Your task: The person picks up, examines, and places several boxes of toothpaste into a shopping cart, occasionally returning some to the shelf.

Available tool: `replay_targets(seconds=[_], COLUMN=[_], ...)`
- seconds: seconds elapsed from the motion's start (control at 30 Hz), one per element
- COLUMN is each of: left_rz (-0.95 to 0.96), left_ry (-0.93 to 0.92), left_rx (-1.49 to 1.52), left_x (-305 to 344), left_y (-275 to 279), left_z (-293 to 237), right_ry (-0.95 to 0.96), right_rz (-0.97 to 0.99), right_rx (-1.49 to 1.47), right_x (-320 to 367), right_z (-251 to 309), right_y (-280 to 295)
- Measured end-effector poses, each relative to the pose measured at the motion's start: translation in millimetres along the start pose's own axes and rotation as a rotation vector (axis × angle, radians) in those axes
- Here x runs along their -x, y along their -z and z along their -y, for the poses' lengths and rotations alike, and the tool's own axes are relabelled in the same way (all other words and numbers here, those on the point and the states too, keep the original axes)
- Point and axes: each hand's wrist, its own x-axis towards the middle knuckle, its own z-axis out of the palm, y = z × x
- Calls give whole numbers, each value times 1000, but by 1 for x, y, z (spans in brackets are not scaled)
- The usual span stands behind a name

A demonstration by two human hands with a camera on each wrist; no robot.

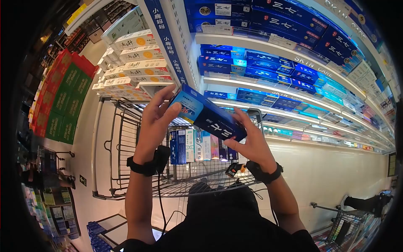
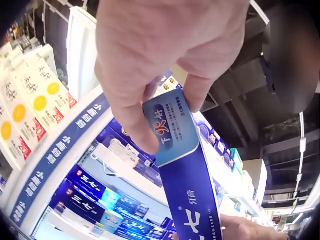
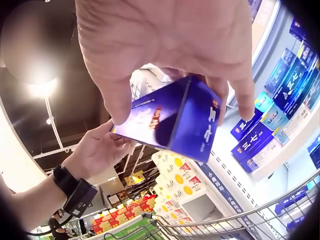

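Both hands hold a long dark-blue toothpaste box (image 1: 210, 118) tilted over the shopping cart in the head view. My left hand (image 1: 156, 124) grips its light-blue end, thumb on the printed face and fingers behind. At the other end, my right hand (image 1: 256, 145) pinches it between thumb and fingers. In the left wrist view, the light-blue band of the toothpaste box (image 2: 172, 125) shows between thumb and finger. The right wrist view shows the dark end of the toothpaste box (image 3: 197, 122) beneath the palm. Below, several upright boxes (image 1: 191, 145) stand in a row in the cart.
The wire shopping cart (image 1: 100, 138) stands right before me. Lit shelves (image 1: 268, 86) of blue boxes rise ahead and to the right. White boxes with orange circles (image 1: 142, 69) are stacked at left, past them red and green cartons (image 1: 63, 101). Another cart (image 1: 348, 227) is at lower right.
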Motion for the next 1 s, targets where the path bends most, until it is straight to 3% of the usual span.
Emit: replay_targets(seconds=[0.07,0.17,0.43,0.47,0.67,0.93,1.0], left_rz=[0,52,253,284,303,73,47], left_ry=[6,-57,-8,81,282,251,240], left_rx=[35,-18,-42,-43,72,422,418], left_x=[-6,-14,-11,-6,45,50,43], left_y=[-13,-35,-74,-69,-62,-82,-77], left_z=[2,2,15,18,60,78,73], right_ry=[-42,-215,-291,-297,-255,-222,-223], right_rz=[40,182,38,-23,-212,-301,-434], right_rx=[-43,-368,-900,-940,-927,-834,-802], right_x=[8,22,40,40,40,37,35], right_z=[-5,-17,-11,-13,-23,-14,-13], right_y=[0,-13,-40,-39,-27,-3,16])
